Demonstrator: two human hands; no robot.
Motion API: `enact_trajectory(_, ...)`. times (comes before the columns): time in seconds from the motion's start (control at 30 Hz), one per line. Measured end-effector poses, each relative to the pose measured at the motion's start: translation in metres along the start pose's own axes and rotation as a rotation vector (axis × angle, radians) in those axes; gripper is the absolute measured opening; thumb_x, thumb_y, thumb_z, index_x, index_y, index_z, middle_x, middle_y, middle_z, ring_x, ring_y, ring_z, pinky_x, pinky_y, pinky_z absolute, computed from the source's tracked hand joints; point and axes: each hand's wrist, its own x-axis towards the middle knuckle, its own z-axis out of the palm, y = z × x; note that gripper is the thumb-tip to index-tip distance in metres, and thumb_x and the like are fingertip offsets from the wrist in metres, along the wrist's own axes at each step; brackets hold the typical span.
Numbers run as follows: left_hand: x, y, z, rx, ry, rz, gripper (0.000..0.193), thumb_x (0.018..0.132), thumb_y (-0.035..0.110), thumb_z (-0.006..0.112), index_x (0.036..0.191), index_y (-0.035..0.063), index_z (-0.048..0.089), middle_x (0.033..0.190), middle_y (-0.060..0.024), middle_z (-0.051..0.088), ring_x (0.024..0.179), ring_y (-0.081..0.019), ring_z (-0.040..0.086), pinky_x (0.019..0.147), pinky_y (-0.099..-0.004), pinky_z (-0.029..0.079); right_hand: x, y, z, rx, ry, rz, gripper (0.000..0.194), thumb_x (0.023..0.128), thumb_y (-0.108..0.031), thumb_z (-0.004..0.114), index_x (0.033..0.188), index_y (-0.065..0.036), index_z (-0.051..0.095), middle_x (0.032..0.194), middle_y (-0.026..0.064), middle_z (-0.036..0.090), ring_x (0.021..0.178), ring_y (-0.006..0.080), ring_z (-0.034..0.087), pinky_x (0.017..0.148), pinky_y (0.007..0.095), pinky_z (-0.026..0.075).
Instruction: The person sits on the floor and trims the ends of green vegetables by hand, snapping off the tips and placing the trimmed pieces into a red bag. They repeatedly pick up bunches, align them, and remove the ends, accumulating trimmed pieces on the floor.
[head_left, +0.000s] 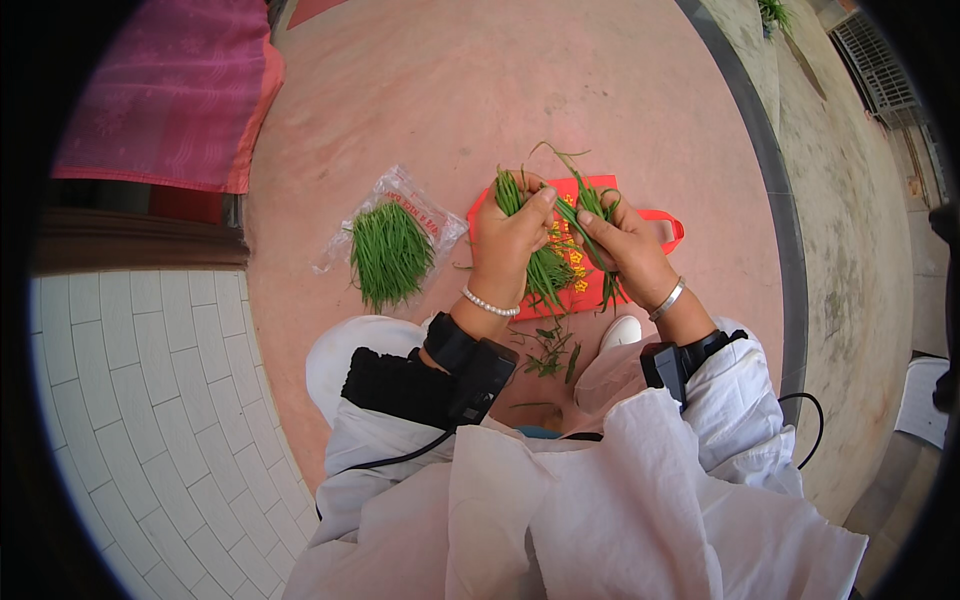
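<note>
My left hand (511, 232) is closed round a bundle of green leafy stems (508, 192), probably garlic chives, whose lower ends hang beneath the fist. To its right, my right hand (626, 244) grips a looser bunch of green blades (591, 199), some of them bent and sticking out at the top. A few blades stretch between the fingertips of both hands. Below the hands a red bag (601, 185) with yellow writing lies flat on the floor, partly covered by the greens. Further left, a neat pile of the same greens (390, 255) rests on a clear plastic bag (448, 225).
Loose leaf scraps (551, 351) lie on the pink floor (480, 97) between my feet, near a white shoe (621, 332). A pink cloth (165, 97) hangs at the upper left, above a white tiled surface (172, 390). A dark border strip (787, 225) curves along the right.
</note>
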Motion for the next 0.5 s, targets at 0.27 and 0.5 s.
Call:
enact_trajectory(0.27, -0.0014, -0.0005, 0.0021, 0.01, -0.013, -0.03, 0.008, 0.085, 0.009, 0.056, 0.088, 0.0036, 0.051, 0.064, 0.0016, 0.049, 0.048, -0.0012, 0.036, 0.041, -0.0166, 0.028, 0.0019, 0.0023, -0.0051, -0.068, -0.114, 0.062, 0.013, 0.088, -0.022, 0.053, 0.086, -0.011, 0.047, 0.07, -0.005, 0.053, 0.048, 0.0002, 0.034, 0.04, 0.0163, 0.023)
enact_trajectory(0.5, -0.0027, -0.0038, 0.0012, 0.013, -0.122, -0.123, 0.011, 0.086, 0.014, 0.056, 0.089, 0.0036, 0.057, 0.06, 0.0044, 0.047, 0.047, -0.0013, 0.036, 0.042, -0.0175, 0.028, 0.0046, 0.0067, -0.0056, 0.001, -0.091, 0.032, 0.011, 0.088, -0.022, 0.054, 0.086, -0.012, 0.049, 0.066, -0.0048, 0.05, 0.045, 0.0005, 0.033, 0.039, 0.017, 0.022)
